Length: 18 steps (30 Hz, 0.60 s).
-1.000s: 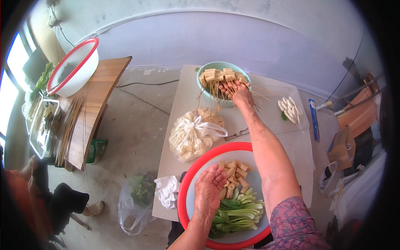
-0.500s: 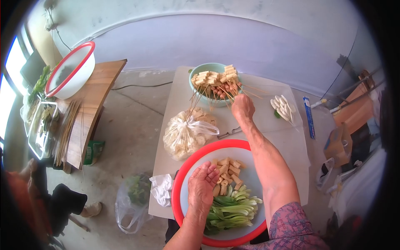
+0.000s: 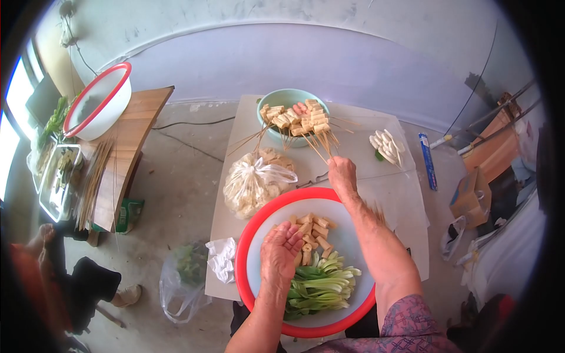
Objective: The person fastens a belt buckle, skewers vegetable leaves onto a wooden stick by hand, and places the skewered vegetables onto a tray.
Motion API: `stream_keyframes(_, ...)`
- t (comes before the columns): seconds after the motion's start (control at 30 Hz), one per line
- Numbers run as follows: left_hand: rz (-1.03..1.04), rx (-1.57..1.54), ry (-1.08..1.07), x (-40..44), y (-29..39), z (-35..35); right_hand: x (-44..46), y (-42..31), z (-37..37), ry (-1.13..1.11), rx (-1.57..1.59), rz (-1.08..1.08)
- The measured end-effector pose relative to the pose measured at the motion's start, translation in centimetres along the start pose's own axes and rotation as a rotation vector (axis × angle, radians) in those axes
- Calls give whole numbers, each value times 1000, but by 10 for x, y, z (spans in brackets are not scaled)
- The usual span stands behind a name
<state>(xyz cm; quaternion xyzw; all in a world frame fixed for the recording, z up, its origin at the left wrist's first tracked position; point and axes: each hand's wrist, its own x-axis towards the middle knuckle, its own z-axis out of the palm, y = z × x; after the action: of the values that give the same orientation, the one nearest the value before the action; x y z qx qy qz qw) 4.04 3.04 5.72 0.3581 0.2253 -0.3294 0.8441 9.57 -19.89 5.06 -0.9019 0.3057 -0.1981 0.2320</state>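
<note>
My right hand (image 3: 342, 175) is closed around the stick ends of bamboo skewers (image 3: 318, 146). Pale rolled pieces (image 3: 315, 119) sit at the far end of these sticks, over the front rim of a light green bowl (image 3: 285, 94). Other skewered rolls (image 3: 272, 113) and a few pinkish pieces (image 3: 301, 108) lie in that bowl. My left hand (image 3: 281, 247) holds nothing, palm up with loosely curled fingers, over a white basin with a red rim (image 3: 242, 259). Beside its fingers in the basin are loose tan rolls (image 3: 315, 230), with leafy greens (image 3: 321, 288) nearer me.
A tied plastic bag (image 3: 253, 188) stands left of the bowl, near crumpled white paper (image 3: 222, 259). White sliced pieces (image 3: 386, 147) and a blue box (image 3: 428, 162) lie right. At left, a wooden table (image 3: 138, 123) holds another red-rimmed basin (image 3: 106, 106) and bare sticks (image 3: 97, 182).
My right hand has drawn back from the bowl towards me, and the skewered rolls have shifted forward over the pinkish pieces. My left hand stays over the basin. The view has shifted slightly.
</note>
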Motion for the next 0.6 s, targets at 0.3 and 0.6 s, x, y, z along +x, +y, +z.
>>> stream_keyframes(0.3, -4, 9, -7, -1, 3, 2, 19, -11, -8, -154, 43, 231)
stream_keyframes(0.6, 5, 0, -11, -1, 3, -2, -16, -10, -58, -36, -52, 117)
